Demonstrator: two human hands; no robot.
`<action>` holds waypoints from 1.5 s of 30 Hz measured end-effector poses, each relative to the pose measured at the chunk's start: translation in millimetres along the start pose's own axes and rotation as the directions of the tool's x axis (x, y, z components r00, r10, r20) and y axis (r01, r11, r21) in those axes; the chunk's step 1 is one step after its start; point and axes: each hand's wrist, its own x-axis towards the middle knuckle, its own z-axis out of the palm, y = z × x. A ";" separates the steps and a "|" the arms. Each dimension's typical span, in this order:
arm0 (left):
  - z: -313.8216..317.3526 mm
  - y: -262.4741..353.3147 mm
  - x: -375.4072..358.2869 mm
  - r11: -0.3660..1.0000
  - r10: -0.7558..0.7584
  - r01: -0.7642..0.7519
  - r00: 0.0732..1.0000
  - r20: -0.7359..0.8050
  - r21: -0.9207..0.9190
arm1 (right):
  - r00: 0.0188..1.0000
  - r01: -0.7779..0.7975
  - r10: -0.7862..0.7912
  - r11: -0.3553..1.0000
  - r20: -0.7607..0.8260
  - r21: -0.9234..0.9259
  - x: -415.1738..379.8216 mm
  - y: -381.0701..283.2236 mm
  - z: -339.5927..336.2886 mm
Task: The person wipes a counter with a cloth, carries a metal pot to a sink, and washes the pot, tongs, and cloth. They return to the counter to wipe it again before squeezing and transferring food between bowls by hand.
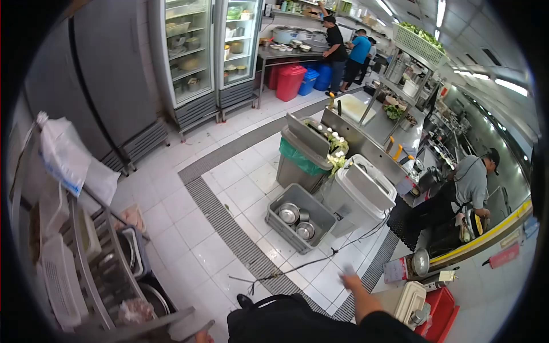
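My right hand (351, 280) reaches forward over the tiled floor, smeared by motion; whether its fingers hold anything cannot be made out. Nearest to it lies a dark cable (303, 266) stretched across the floor. Beyond the cable, a grey plastic tub (280, 230) holds several steel pots (289, 213). Only a small part of my left hand (203, 336) shows at the bottom edge, close to the end of a metal rack (177, 317); its fingers are mostly hidden.
Behind the tub stand a lined grey bin (297, 171) and a white bin (357, 191) with vegetable scraps around them. Floor grating (214, 214) crosses the tiles. Glass-door fridges (190, 103) line the back. A co-worker (469, 180) stands at the right; several people work far off.
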 end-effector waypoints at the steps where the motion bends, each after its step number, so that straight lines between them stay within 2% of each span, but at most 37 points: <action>1: -0.2 14.0 16.0 0.997 -0.073 0.074 0.996 0.053 -0.010 | 0.985 -0.172 0.170 0.981 0.030 0.091 -40.2 68.7 17.8; 2: 3.9 28.3 37.4 0.992 -0.114 0.118 0.989 0.097 -0.034 | 0.805 -0.593 0.588 0.798 0.079 0.107 -112.1 28.8 -24.7; 3: 11.4 49.5 56.3 0.988 -0.130 0.140 0.980 0.148 -0.058 | 0.532 -0.833 0.835 0.487 0.138 0.264 -156.7 8.8 -37.8; 4: 19.7 81.1 64.4 0.989 -0.118 0.133 0.975 0.189 -0.068 | 0.483 -0.823 0.844 0.345 0.235 0.451 -195.4 20.3 -28.5; 5: 39.8 115.5 75.2 0.997 -0.065 0.058 0.981 0.185 0.042 | 0.660 -0.679 0.742 0.657 -0.120 0.327 -228.5 14.0 -20.4; 6: 61.1 157.2 76.4 0.988 -0.011 -0.017 0.984 0.179 0.154 | 0.651 -0.682 0.750 0.645 -0.116 0.344 -211.9 -2.0 -11.7; 8: 107.1 249.2 74.5 0.920 0.153 -0.215 0.967 0.205 0.327 | 0.638 -0.703 0.770 0.572 0.021 0.422 -173.6 -27.1 9.5; 11: 175.5 389.6 66.5 0.711 0.398 -0.538 0.838 0.373 0.452 | 0.618 -0.740 0.749 0.452 0.239 0.498 -115.0 -70.2 37.6; 13: 217.5 469.5 22.6 0.789 0.433 -0.565 0.791 0.433 0.242 | 0.545 -0.780 0.770 0.322 0.330 0.537 -29.1 -119.6 53.9; 14: 238.6 506.9 -10.8 0.790 0.427 -0.570 0.777 0.463 0.227 | 0.752 -0.606 0.640 0.574 0.160 0.551 30.6 -133.7 79.4; 15: 256.0 536.9 -39.0 0.790 0.414 -0.571 0.765 0.493 0.222 | 0.810 -0.579 0.545 0.688 0.216 0.437 100.3 -177.0 70.7; 16: 275.4 564.2 -59.4 0.789 0.395 -0.581 0.728 0.560 0.199 | 0.850 -0.527 0.411 0.697 0.331 0.487 170.1 -221.2 60.4; 17: 295.4 590.2 -77.9 0.789 0.375 -0.589 0.685 0.624 0.172 | 0.941 -0.324 0.215 0.787 0.260 0.524 236.7 -260.5 63.8; 18: 312.7 612.2 -101.5 0.795 0.369 -0.593 0.638 0.675 0.126 | 0.873 -0.404 0.255 0.856 0.416 0.323 290.9 -336.8 19.9; 19: 326.7 630.6 -121.3 0.802 0.363 -0.592 0.588 0.722 0.078 | 0.852 -0.380 0.209 0.877 0.480 0.293 359.3 -362.0 43.4; 20: 337.7 647.0 -128.2 0.838 0.325 -0.546 0.533 0.781 0.023 | 0.939 -0.223 0.059 0.854 0.338 0.470 383.0 -438.2 7.2; 21: 351.3 666.1 -134.6 0.869 0.293 -0.494 0.463 0.837 -0.031 | 0.947 -0.106 -0.044 0.894 0.319 0.436 420.2 -490.6 -5.7; 22: 362.8 684.2 -149.3 0.863 0.300 -0.504 0.457 0.837 -0.034 | 0.979 -0.007 -0.076 0.913 0.188 0.407 450.6 -538.2 -1.0; 24: 372.4 718.0 -180.5 0.906 0.363 -0.363 0.406 0.838 -0.217 | 0.885 0.163 -0.327 0.884 0.330 0.439 494.5 -620.7 -20.9; 25: 377.2 739.2 -181.0 0.902 0.369 -0.371 0.400 0.839 -0.220 | 0.837 0.265 -0.416 0.877 0.355 0.401 513.7 -652.2 -19.8; 27: 386.8 783.2 -171.6 0.879 0.451 -0.321 0.319 0.834 -0.353 | 0.752 0.358 -0.565 0.783 0.340 0.508 522.9 -704.2 -37.4; 28: 390.3 806.4 -165.5 0.870 0.467 -0.329 0.312 0.827 -0.367 | 0.756 0.351 -0.561 0.783 0.339 0.513 537.7 -717.9 -34.1; 30: 402.5 852.0 -117.8 0.871 0.456 -0.356 0.332 0.826 -0.338 | 0.720 0.439 -0.572 0.814 0.393 0.381 566.5 -739.0 -28.1; 32: 412.3 909.7 -77.7 0.864 0.452 -0.393 0.334 0.827 -0.314 | 0.749 0.408 -0.521 0.849 0.409 0.335 596.1 -757.2 -38.6; 33: 419.2 935.6 -67.9 0.867 0.449 -0.409 0.392 0.803 -0.285 | 0.770 0.382 -0.470 0.881 0.431 0.278 612.6 -761.7 -46.1; 34: 430.5 960.4 -59.5 0.870 0.445 -0.420 0.447 0.776 -0.258 | 0.804 0.384 -0.455 0.889 0.382 0.251 634.3 -761.4 -38.3; 35: 443.8 987.0 -61.3 0.872 0.439 -0.416 0.436 0.786 -0.257 | 0.813 0.377 -0.444 0.894 0.377 0.240 651.5 -769.6 -50.3; 37: 469.3 1036.0 -66.6 0.818 0.424 -0.545 0.354 0.834 -0.184 | 0.885 0.268 -0.350 0.922 0.306 0.278 675.7 -782.2 -69.5; 38: 486.5 1058.3 -78.9 0.812 0.415 -0.560 0.354 0.838 -0.166 | 0.892 0.279 -0.390 0.872 0.228 0.403 693.6 -781.9 -76.7; 39: 504.0 1080.1 -92.7 0.807 0.398 -0.573 0.350 0.848 -0.143 | 0.902 0.260 -0.373 0.871 0.216 0.417 708.1 -780.4 -84.1; 40: 524.9 1101.8 -107.4 0.726 0.397 -0.673 0.240 0.886 -0.143 | 0.927 0.124 -0.333 0.704 0.170 0.700 723.8 -777.6 -93.1; 41: 548.3 1120.4 -120.2 0.634 0.376 -0.758 0.126 0.918 -0.156 | 0.950 0.002 -0.281 0.438 0.135 0.899 738.5 -773.6 -101.7; 42: 575.1 1136.3 -130.1 0.626 0.355 -0.767 0.116 0.928 -0.144 | 0.958 0.002 -0.260 0.426 0.120 0.905 752.4 -770.9 -110.9; 44: 631.0 1164.7 -144.7 0.426 0.352 -0.877 -0.068 0.933 -0.224 | 0.999 0.025 -0.020 0.023 -0.025 0.999 779.2 -761.5 -127.4; 45: 660.8 1180.4 -148.0 0.423 0.333 -0.879 -0.073 0.940 -0.218 | 1.000 0.030 0.000 0.015 -0.030 0.999 799.1 -748.0 -129.2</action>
